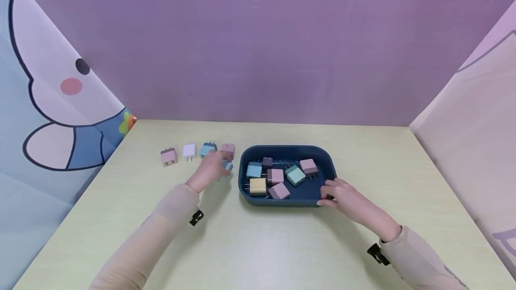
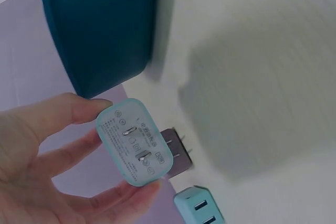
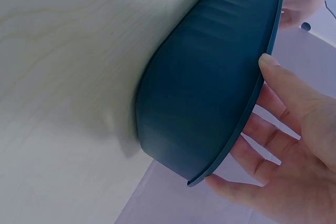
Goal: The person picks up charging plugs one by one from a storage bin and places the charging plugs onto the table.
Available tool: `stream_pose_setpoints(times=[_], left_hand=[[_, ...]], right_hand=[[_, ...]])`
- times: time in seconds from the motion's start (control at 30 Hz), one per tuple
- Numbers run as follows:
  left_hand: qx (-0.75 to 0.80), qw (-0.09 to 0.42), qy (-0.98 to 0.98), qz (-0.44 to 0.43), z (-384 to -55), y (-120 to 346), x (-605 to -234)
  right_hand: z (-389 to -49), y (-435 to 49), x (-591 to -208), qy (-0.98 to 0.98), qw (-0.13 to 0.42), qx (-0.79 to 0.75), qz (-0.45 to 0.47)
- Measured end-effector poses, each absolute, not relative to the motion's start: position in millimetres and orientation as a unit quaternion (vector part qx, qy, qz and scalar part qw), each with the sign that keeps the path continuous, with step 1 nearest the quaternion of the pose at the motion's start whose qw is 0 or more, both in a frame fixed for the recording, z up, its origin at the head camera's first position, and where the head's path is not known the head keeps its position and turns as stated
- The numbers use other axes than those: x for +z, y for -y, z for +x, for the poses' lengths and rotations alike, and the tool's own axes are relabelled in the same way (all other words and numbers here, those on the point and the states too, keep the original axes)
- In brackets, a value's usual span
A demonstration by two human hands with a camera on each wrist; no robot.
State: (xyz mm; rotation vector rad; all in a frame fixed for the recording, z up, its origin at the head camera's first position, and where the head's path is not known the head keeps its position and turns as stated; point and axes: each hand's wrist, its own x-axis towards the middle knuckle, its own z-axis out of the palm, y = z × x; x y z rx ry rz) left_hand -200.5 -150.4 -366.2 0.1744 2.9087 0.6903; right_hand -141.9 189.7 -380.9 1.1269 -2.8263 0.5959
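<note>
My left hand (image 1: 212, 169) pinches a light blue plug charger (image 2: 135, 142) between thumb and fingers, its printed face and two metal prongs showing in the left wrist view. It is just left of a dark blue tray (image 1: 298, 201). My right hand (image 1: 342, 196) grips the tray's near right corner, thumb on the rim in the right wrist view. Inside the tray lie several chargers, among them a yellow one (image 1: 258, 186), a green one (image 1: 295, 175), a light blue one (image 1: 254, 169) and a pink one (image 1: 308, 167).
Left of the tray, a row of chargers lies on the table (image 1: 274, 249): a pink one (image 1: 169, 157), a white one (image 1: 189, 151), a blue one (image 1: 208, 149) and another pink one (image 1: 228, 148). A purple backdrop (image 1: 274, 57) rises behind, with printed cloth at both sides.
</note>
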Motion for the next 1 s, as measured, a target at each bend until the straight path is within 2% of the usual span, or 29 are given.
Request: stream_pose_setpoints(times=[0.53, 1.0], left_hand=[[0.237, 0.09, -0.967, 0.022, -205, 144, -384], [0.223, 0.074, -0.972, 0.03, -207, 144, -391]], right_hand=[[-141, -190, -379, 0.913, 0.014, 0.192, 0.358], [-141, -190, -380, 0.913, 0.011, 0.193, 0.36]])
